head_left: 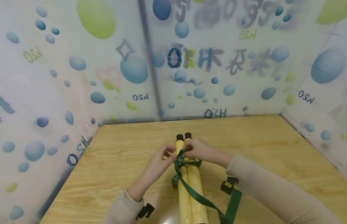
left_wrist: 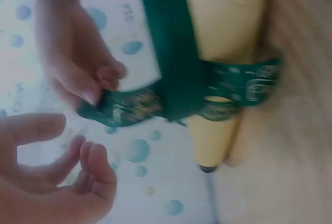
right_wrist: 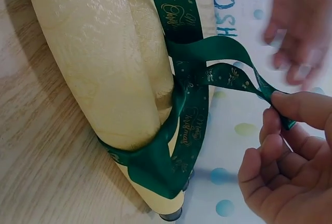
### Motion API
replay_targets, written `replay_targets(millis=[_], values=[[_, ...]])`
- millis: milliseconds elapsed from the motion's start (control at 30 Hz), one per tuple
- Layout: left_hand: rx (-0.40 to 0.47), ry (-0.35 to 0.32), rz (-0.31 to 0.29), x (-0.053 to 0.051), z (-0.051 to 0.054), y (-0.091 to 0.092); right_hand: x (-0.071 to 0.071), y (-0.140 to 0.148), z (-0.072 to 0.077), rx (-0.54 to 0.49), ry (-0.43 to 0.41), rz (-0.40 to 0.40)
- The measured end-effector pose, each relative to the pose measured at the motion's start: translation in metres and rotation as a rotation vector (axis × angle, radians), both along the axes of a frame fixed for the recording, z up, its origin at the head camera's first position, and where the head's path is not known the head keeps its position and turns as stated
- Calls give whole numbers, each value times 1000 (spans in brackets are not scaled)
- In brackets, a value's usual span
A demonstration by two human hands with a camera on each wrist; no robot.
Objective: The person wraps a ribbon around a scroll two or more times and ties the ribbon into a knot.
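Note:
Two pale yellow rolls (head_left: 184, 199) with dark end caps (head_left: 180, 137) lie side by side, pointing away from me. A green ribbon (head_left: 199, 198) with gold Christmas print wraps around them near the far end, and a long tail runs toward me. My right hand (head_left: 199, 149) pinches a folded loop of the ribbon (right_wrist: 228, 76) between thumb and fingers, just above the rolls. Beside it, my left hand (head_left: 157, 161) hovers left of the ribbon. In the left wrist view, the left hand's (left_wrist: 57, 198) thumb and fingers are apart, holding nothing.
The rolls lie on a light wooden table (head_left: 128, 149). White sheets (head_left: 173, 84) printed with blue and green bubbles stand behind and along both sides. A wide green ribbon end (head_left: 233, 203) lies right of the rolls, under the right forearm. Black wrist devices (head_left: 227, 186) sit below the sleeves.

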State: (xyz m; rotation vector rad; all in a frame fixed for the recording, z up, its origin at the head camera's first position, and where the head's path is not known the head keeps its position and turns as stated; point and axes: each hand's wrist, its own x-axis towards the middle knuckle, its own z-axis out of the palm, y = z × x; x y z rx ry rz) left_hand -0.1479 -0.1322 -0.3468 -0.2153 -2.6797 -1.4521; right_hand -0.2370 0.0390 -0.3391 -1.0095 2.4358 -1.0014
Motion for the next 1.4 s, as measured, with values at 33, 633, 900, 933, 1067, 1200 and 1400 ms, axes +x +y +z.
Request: replay_targets(millis=[33, 633, 900, 933, 1067, 1200, 1400], values=[[-10, -27, -7, -3, -5, -5, 0, 0, 0, 0, -5, -2], [10, -120, -53, -17, -35, -10, 30, 32, -5, 132, -9, 54], [59, -159, -42, -19, -36, -12, 70, 47, -15, 371, -23, 177], [66, -162, -46, -19, -36, -12, 74, 49, -16, 390, -30, 196], [76, -154, -52, -19, -39, -12, 81, 57, -18, 400, -22, 236], [43, -139, -35, -17, -42, -13, 82, 65, -18, 332, -29, 198], [132, -189, 12, -14, -42, -14, 74, 75, -3, 166, -70, 88]])
